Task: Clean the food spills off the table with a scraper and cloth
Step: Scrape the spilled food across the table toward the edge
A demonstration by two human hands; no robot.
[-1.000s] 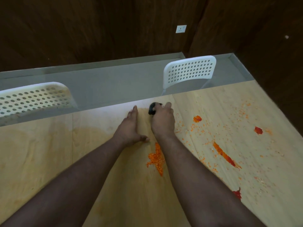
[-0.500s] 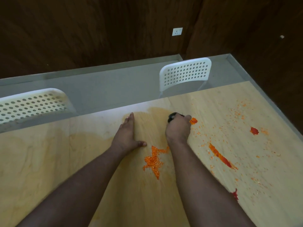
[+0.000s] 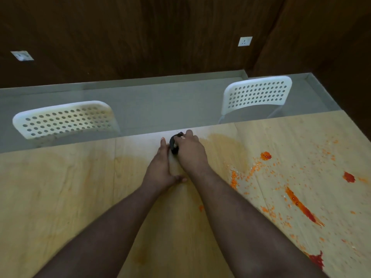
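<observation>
Head view, near to far. Nearest, a thick dark-red sauce blot [image 3: 316, 259] lies at the right edge of the pale wood-grain laminate surface [image 3: 60, 197]; beyond it, a long red-orange streak [image 3: 300, 204] and scattered orange crumbs [image 3: 241, 177] look partly wet and partly granular. The smears will probably drag and spread, while the crumbs should push along dry. A faint orange film stains the smooth laminate at centre.

Past mid-surface, the left hand [image 3: 160, 169] rests on the wood with fingers straight and thumb out, bracing. Just beside it, touching, the right hand [image 3: 190, 155] curls its fingers around a small black hard-handled scraper [image 3: 174, 146], which sits near the far edge of the surface. The tool appears light and rigid; a grip on the handle, low and close to the blade, seems best for pressing it flat. The blade itself is hidden. No cloth is visible.

Farther off stand two white perforated plastic chair backs [image 3: 66, 120], then a grey ledge and dark wooden wall panels.
</observation>
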